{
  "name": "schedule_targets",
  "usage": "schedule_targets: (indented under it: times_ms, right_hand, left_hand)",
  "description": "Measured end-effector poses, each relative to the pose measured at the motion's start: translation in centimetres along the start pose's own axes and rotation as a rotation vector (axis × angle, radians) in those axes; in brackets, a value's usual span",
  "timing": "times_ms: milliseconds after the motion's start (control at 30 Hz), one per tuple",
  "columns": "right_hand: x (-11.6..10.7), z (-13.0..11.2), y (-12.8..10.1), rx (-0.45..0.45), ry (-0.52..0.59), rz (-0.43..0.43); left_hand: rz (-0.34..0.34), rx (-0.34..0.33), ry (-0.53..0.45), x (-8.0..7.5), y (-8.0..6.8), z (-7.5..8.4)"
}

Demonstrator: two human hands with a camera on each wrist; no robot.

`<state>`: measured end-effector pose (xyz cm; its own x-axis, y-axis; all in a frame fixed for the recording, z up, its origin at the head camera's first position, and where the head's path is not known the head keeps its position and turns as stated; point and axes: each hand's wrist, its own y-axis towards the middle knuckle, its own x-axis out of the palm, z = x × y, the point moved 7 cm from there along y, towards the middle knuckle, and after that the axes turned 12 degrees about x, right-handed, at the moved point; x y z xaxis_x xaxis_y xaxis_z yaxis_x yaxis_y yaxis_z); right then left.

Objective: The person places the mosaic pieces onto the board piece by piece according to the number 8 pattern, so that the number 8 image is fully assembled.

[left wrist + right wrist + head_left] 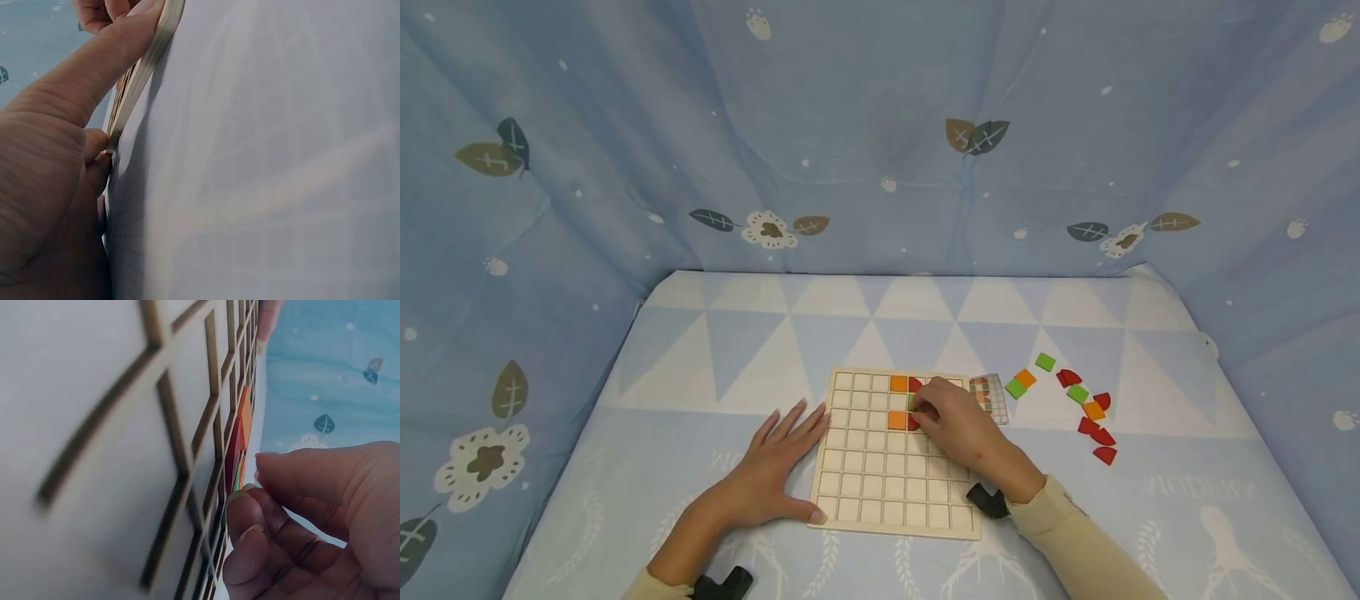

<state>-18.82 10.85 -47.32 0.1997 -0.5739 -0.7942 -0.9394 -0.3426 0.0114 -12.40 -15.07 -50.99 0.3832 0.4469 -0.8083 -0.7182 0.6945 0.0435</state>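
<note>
A wooden grid board (pixel 880 483) lies on the table. Two orange tiles (pixel 898 383) sit in its upper rows, each with a red piece (pixel 915 384) beside it. My right hand (pixel 928 410) hovers over those rows and pinches a small green tile (pixel 912 402) between the two pairs. In the right wrist view the curled fingers (pixel 250 531) hold the green tile (pixel 237 482) down by the red piece (pixel 232 453) and an orange tile (pixel 245 419). My left hand (pixel 790 450) lies flat beside the board's left edge, its thumb (pixel 81 75) against the board's rim (pixel 150 56).
Right of the board lie a small pattern card (pixel 988 396) and several loose green, orange and red tiles (pixel 1093 410). A blue patterned cloth (pixel 1075 517) covers the table, and blue fabric walls (pixel 880 125) close in the back and both sides.
</note>
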Motion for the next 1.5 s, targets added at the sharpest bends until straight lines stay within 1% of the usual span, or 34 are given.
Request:
schedule_targets:
  times_ms: [100,167,367,567,800,967,1067,1167,1500]
  right_hand:
    - [-0.4,0.3,-0.2,-0.013,-0.023,0.027]
    - [-0.3,0.4,-0.2,-0.023,-0.041,0.025]
    - [0.6,-0.2,-0.2,-0.025,-0.095,-0.065]
    - [1.0,-1.0,-0.6,-0.042,-0.155,-0.109]
    - [0.9,-0.9,-0.8,-0.046,-0.16,-0.091]
    - [0.5,-0.3,-0.7,-0.002,-0.132,-0.099]
    - [0.0,0.2,-0.7,0.039,-0.117,-0.101]
    - [-0.9,0.9,-0.6,0.077,-0.117,-0.084]
    - [-5.4,4.4,-1.0,0.151,-0.112,0.035]
  left_hand:
    - [0.001,0.003,0.0,-0.1,0.0,0.0]
    - [-0.003,-0.001,0.001,0.0,-0.1,-0.1]
    - [-0.004,-0.004,0.002,0.1,-0.1,-0.2]
    - [0.0,0.012,0.005,0.2,-0.1,-0.2]
    - [-0.008,0.003,0.008,0.2,0.0,-0.3]
    - [-0.009,0.004,0.007,0.2,0.0,-0.3]
    - [-0.007,0.005,0.005,0.2,-0.1,-0.3]
    - [-0.006,0.003,0.004,0.2,0.0,-0.3]
    - [-0.006,-0.002,-0.008,0.1,0.0,-0.1]
